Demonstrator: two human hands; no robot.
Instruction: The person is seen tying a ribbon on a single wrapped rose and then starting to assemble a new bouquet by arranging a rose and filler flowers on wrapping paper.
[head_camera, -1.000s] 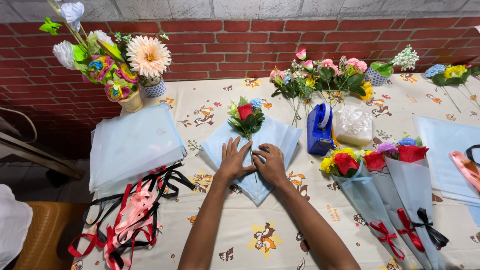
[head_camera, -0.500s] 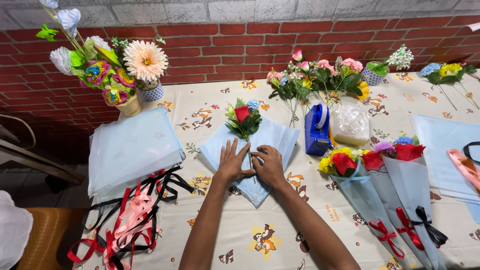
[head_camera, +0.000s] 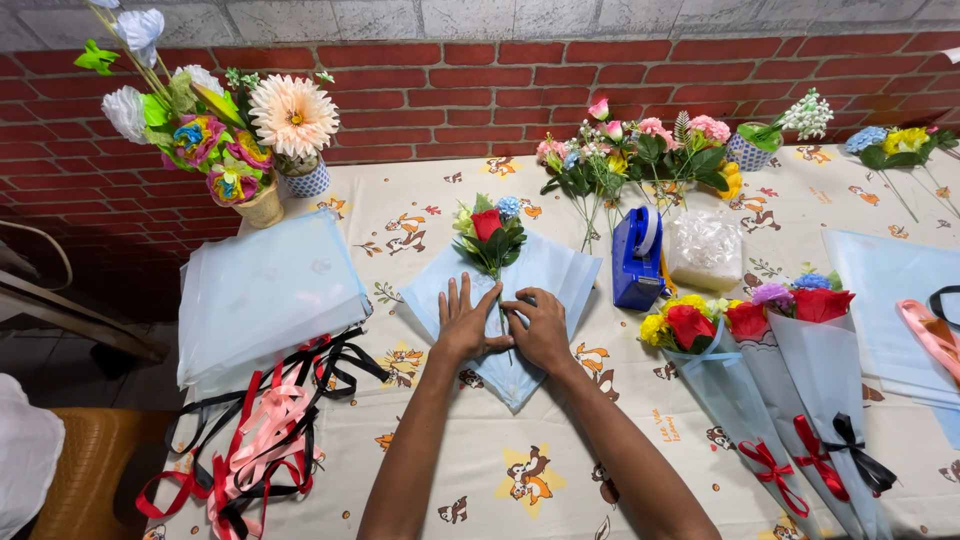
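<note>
Head view: a small bouquet (head_camera: 490, 235) (red rose, blue bloom, green leaves) lies on pale blue wrapping paper (head_camera: 545, 275) mid-surface. Left hand (head_camera: 468, 322) presses flat, fingers spread; right hand (head_camera: 541, 328) presses the paper, fingers curled.

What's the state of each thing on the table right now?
Left hand: flat on pale blue wrapping paper.
Right hand: pressing the paper's fold.
Red rose bunch: lying on the paper, unwrapped.
Three wrapped bouquets: finished, ribbon-tied.
Blue tape dispenser: upright.
</note>
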